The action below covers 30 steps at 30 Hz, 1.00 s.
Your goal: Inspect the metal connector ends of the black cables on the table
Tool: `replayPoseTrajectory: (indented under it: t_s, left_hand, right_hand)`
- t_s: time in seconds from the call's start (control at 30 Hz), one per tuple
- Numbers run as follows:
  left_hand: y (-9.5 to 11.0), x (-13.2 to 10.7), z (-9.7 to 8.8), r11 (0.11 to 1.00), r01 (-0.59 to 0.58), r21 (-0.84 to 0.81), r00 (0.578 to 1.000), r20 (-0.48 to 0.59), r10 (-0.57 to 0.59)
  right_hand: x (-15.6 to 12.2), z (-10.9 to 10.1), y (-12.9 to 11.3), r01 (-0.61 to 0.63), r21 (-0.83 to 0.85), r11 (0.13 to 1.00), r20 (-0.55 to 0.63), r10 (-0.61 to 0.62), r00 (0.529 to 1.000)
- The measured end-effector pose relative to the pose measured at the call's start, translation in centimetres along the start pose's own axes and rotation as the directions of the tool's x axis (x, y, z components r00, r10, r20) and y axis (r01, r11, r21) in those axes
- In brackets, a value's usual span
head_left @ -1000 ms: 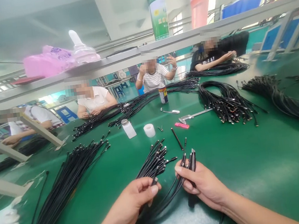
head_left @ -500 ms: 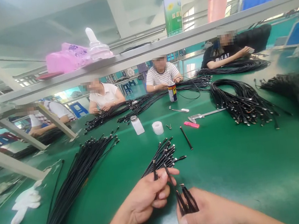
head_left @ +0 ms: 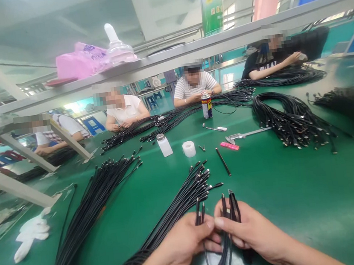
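Observation:
Close together at the front of the green table, both hands grip black cables. My left hand (head_left: 192, 236) is closed, with cable ends standing up between thumb and fingers. Several more cables (head_left: 234, 207) are pinched in my right hand (head_left: 245, 227), their metal-tipped plugs pointing up. The thumb of my right hand comes up against the fingers of my left. Below the hands the cables hang down towards the table edge. Just beyond my left hand lies a bundle of black cables (head_left: 175, 199) with its plugs pointing away, partly hidden by my left arm.
A larger cable bundle (head_left: 87, 221) and a white glove (head_left: 31, 234) lie left. Ahead are a white bottle (head_left: 165, 146), tape roll (head_left: 188, 149), black pen-like stick (head_left: 223, 161), caliper (head_left: 248, 133) and spray can (head_left: 206, 106). Cable coil (head_left: 278, 115) sits right. Several people work beyond the shelf (head_left: 168, 58).
My right hand has risen and met my left. Its cable ends now stand upright beside those in my left hand, whose outstretched finger has curled in. The view has shifted slightly.

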<state>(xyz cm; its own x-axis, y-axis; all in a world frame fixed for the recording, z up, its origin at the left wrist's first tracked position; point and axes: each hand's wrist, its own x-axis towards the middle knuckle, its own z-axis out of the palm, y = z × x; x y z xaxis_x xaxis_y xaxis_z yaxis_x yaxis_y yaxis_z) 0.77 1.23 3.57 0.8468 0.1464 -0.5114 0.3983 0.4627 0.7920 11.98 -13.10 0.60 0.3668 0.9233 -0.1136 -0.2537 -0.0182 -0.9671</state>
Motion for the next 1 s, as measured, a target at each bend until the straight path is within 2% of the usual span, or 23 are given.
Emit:
replayPoseTrajectory:
  t_s: [0.1, 0.17, 0.23, 0.37, 0.47, 0.53, 0.57, 0.63, 0.73, 0.87, 0.93, 1.0]
  left_hand:
    - [-1.2, -0.2, 0.7, 0.999, 0.029, 0.021, 0.995, 0.097, -0.031]
    - [-1.7, -0.3, 0.6, 0.998, 0.064, -0.010, 0.978, 0.199, -0.061]
    - [-2.1, -0.3, 0.2, 0.995, 0.083, -0.049, 0.967, 0.244, -0.068]
    - [-2.9, 0.0, -0.4, 0.990, 0.079, -0.114, 0.979, 0.194, -0.056]
    - [-3.2, 0.3, -0.3, 0.989, 0.070, -0.129, 0.986, 0.160, -0.049]
    - [-3.4, 0.3, -0.2, 0.990, 0.102, -0.100, 0.985, 0.152, -0.086]
    - [-3.5, 0.3, -0.1, 0.990, 0.117, -0.082, 0.983, 0.150, -0.104]
    - [-3.6, 0.3, -0.1, 0.991, 0.123, -0.049, 0.981, 0.157, -0.114]
    - [-3.7, 0.4, -0.2, 0.994, 0.103, -0.030, 0.981, 0.171, -0.096]
    - [-3.7, 0.5, -0.1, 0.996, 0.076, -0.044, 0.988, 0.138, -0.069]
    - [-3.9, 0.8, -0.1, 0.999, 0.042, -0.035, 0.995, 0.097, -0.038]
    - [-4.3, 1.3, -0.2, 1.000, 0.008, -0.027, 0.998, 0.064, -0.007]
  right_hand:
    - [0.0, 0.1, -0.2, 0.045, -0.099, 0.994, -0.018, -0.047, 0.999]
    - [0.1, 0.2, -0.2, 0.058, -0.126, 0.990, -0.017, -0.060, 0.998]
    - [0.2, 0.3, 0.0, 0.049, -0.144, 0.988, -0.020, -0.053, 0.998]
    - [0.6, 0.0, 0.5, 0.023, -0.167, 0.986, -0.058, -0.033, 0.998]
    - [0.7, -1.2, 0.3, 0.018, -0.194, 0.981, -0.174, -0.052, 0.983]
    - [0.6, -1.9, 0.0, 0.026, -0.285, 0.958, -0.242, -0.098, 0.965]
    - [0.6, -2.2, -0.2, 0.037, -0.352, 0.935, -0.235, -0.126, 0.964]
    - [0.4, -2.2, -0.6, 0.083, -0.483, 0.872, -0.143, -0.172, 0.975]
    - [0.1, -1.1, -0.9, 0.142, -0.570, 0.809, -0.008, -0.178, 0.984]
    - [-0.2, 0.0, -0.9, 0.116, -0.513, 0.850, 0.057, -0.101, 0.993]
    - [-0.2, -0.5, -0.7, 0.045, -0.445, 0.894, -0.003, -0.052, 0.999]
    - [0.1, -1.6, -0.6, -0.083, -0.313, 0.946, -0.164, 0.032, 0.986]
